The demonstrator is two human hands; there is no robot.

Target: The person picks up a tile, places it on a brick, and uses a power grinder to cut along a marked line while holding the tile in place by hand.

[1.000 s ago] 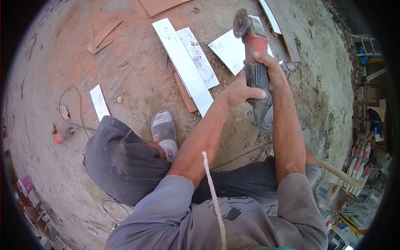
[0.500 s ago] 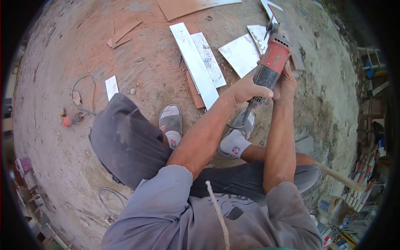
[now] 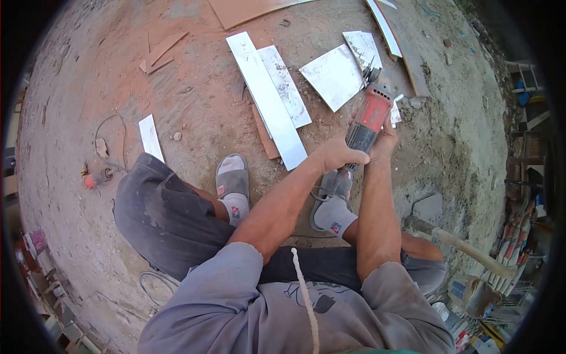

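Both my hands grip a red and black angle grinder (image 3: 372,115), its disc end pointing away from me and its cord trailing back near my foot. My left hand (image 3: 342,154) is wrapped round the black rear part of the body. On the grinder's right side, my right hand (image 3: 384,139) closes round the casing, with its fingers partly hidden. Just past the disc end lie a squarish white tile piece (image 3: 333,76) and a smaller white piece (image 3: 361,47). A long white tile strip (image 3: 268,100) lies left of the grinder, overlapping a stained white piece (image 3: 286,85).
A second red power tool (image 3: 94,179) with a cord lies on the dirt ground at left. A small white strip (image 3: 151,137) is by my knee. A wooden-handled tool (image 3: 471,252) lies at right, near stacked clutter. A large brown-backed panel (image 3: 242,13) lies at the far side.
The grinder and both hands have moved down and slightly left, nearer my body. My grip looks the same. The view has shifted a little.
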